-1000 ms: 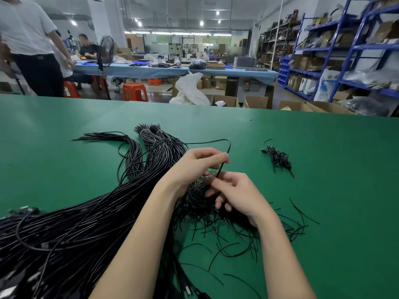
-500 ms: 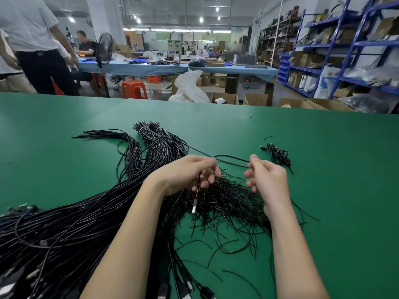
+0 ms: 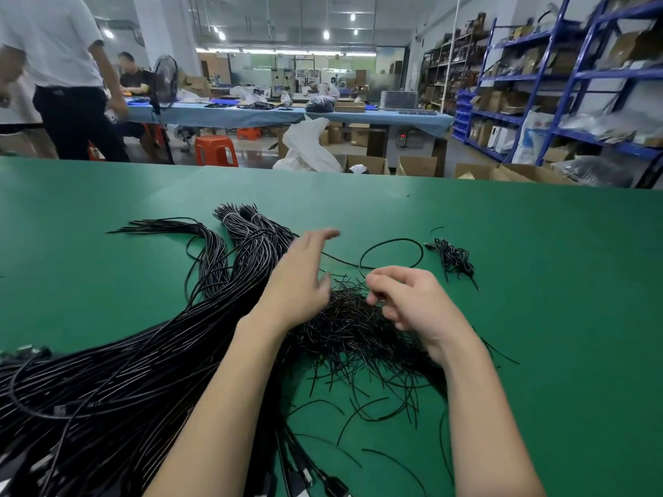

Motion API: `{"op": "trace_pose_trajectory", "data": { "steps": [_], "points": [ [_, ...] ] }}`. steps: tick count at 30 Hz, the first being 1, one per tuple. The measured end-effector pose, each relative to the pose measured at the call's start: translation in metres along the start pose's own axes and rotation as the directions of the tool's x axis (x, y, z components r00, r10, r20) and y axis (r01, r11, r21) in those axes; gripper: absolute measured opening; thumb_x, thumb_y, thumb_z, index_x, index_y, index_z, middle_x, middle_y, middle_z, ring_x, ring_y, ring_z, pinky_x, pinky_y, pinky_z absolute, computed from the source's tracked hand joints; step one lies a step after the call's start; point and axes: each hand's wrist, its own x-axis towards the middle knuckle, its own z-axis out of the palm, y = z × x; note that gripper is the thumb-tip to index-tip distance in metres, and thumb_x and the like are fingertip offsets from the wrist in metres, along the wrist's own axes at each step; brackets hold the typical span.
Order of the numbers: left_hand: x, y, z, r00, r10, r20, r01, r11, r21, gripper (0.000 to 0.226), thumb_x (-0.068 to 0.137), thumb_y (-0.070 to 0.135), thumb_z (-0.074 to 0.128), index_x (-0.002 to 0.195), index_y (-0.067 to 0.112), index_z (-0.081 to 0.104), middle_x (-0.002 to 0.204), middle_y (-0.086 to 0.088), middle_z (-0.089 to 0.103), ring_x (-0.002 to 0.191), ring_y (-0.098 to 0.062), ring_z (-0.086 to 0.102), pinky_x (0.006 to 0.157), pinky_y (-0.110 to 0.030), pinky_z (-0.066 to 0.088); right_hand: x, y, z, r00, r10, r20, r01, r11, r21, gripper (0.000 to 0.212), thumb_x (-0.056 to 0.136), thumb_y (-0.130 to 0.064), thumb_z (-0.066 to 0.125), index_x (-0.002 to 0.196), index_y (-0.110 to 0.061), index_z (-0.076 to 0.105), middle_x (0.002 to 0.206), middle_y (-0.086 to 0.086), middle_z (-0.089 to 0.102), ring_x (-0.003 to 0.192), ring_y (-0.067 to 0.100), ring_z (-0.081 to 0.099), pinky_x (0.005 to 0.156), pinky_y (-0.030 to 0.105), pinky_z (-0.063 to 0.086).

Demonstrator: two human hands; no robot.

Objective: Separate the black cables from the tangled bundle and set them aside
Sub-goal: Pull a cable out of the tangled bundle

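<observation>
Left hand (image 3: 299, 278) spread over tangled bundle (image 3: 355, 328); right hand (image 3: 409, 299) grip curled, perhaps pinching strands.

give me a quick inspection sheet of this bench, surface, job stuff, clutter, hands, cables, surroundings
surface: green mat, flat, cardboard boxes beyond its far edge.
job's things: tangled bundle of thin black strands under both hands; small set-aside pile to the far right.
clutter: loose strands scattered on the mat in front of the tangle.
grippers: left hand open, fingers spread above the cables; right hand with fingers curled over the tangle, grip unclear.
cables: long cable bundle sweeping left; one loose loop beyond the hands.
surroundings: blue shelving, blue-covered table, orange stool, people at left.
</observation>
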Motion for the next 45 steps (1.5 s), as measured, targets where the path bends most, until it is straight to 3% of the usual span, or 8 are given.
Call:
{"op": "trace_pose_trajectory", "data": {
  "steps": [3,6,10,14,17,21,36,45],
  "points": [
    [-0.002,0.012,0.007,0.942,0.255,0.218,-0.267,0.963,0.031,0.079,0.086,0.036,0.072,0.154,0.029,0.033,0.165,0.008,0.026,0.154,-0.010,0.010,0.126,-0.036,0.007,-0.004,-0.010,-0.011,0.984,0.026,0.177,-0.038,0.997,0.068,0.011,0.098,-0.017,0.063,0.088,-0.014,0.067,0.066,-0.001,0.060,0.042,0.003,0.035,0.037,0.014,0.022],
    [-0.002,0.035,0.021,0.912,0.325,0.252,-0.303,0.945,-0.124,0.056,0.088,0.020,0.061,0.144,0.021,0.053,0.154,0.000,0.048,0.147,-0.012,0.033,0.122,-0.028,0.023,-0.009,-0.022,-0.016,0.948,0.022,0.317,-0.052,0.995,0.087,0.014,0.099,-0.016,0.060,0.087,-0.012,0.065,0.065,0.002,0.061,0.039,0.002,0.033,0.033,0.012,0.021],
    [-0.003,0.045,0.025,0.962,0.110,0.248,-0.048,0.969,-0.243,0.029,0.103,0.017,0.047,0.079,0.011,0.063,0.076,-0.003,0.066,0.075,-0.022,0.058,0.067,-0.023,0.045,-0.007,-0.027,-0.024,0.988,-0.020,0.151,0.010,0.998,0.069,0.036,0.102,-0.048,0.053,0.098,-0.012,0.059,0.070,0.008,0.074,0.040,0.009,0.048,0.034,0.015,0.031],
    [-0.004,0.045,0.024,0.951,-0.014,0.309,0.202,0.783,-0.588,0.045,0.111,0.035,0.028,0.127,0.017,0.066,0.121,0.011,0.069,0.113,0.006,0.062,0.098,-0.008,0.043,0.006,-0.009,-0.030,0.955,-0.210,-0.211,0.183,0.973,-0.141,0.022,0.106,-0.038,0.048,0.103,-0.023,0.064,0.082,-0.005,0.077,0.073,0.009,0.069,0.064,0.026,0.052],
    [0.002,0.041,0.023,0.975,-0.062,0.215,0.205,0.630,-0.749,0.042,0.111,0.033,0.027,0.141,0.024,0.055,0.140,0.016,0.059,0.133,0.004,0.048,0.117,-0.028,0.032,0.012,0.012,-0.025,0.944,-0.312,-0.104,0.243,0.875,-0.418,0.010,0.098,-0.031,0.064,0.107,-0.032,0.068,0.103,-0.022,0.072,0.103,-0.008,0.064,0.096,0.020,0.046],
    [0.005,0.039,0.020,0.975,-0.055,0.215,0.221,0.353,-0.909,0.045,0.110,0.031,0.024,0.140,0.017,0.053,0.148,0.004,0.055,0.138,-0.001,0.045,0.122,-0.031,0.024,0.015,0.020,-0.010,0.962,-0.274,-0.006,0.250,0.888,-0.386,0.012,0.096,-0.042,0.067,0.091,-0.035,0.075,0.080,-0.017,0.075,0.074,0.006,0.067,0.069,0.015,0.047],
    [0.005,0.039,0.004,0.966,0.117,0.230,0.249,-0.181,-0.951,0.074,0.107,0.053,0.011,0.138,0.005,0.058,0.147,-0.015,0.054,0.143,-0.023,0.044,0.120,-0.037,0.033,0.014,0.029,0.005,0.965,-0.247,0.085,0.258,0.854,-0.452,0.065,0.081,-0.082,0.049,0.067,-0.021,0.067,0.052,-0.008,0.046,0.048,0.008,0.040,0.056,0.028,0.034],
    [-0.005,0.036,-0.024,0.751,0.532,0.392,0.467,-0.008,-0.884,0.071,0.102,0.056,0.025,0.128,0.005,0.067,0.130,-0.014,0.067,0.122,-0.029,0.064,0.091,-0.033,0.057,0.014,0.028,-0.012,0.981,-0.138,0.135,0.185,0.875,-0.447,0.057,0.067,-0.075,0.073,0.090,-0.023,0.078,0.067,-0.005,0.063,0.065,0.006,0.049,0.068,0.031,0.040]
  ]
}}
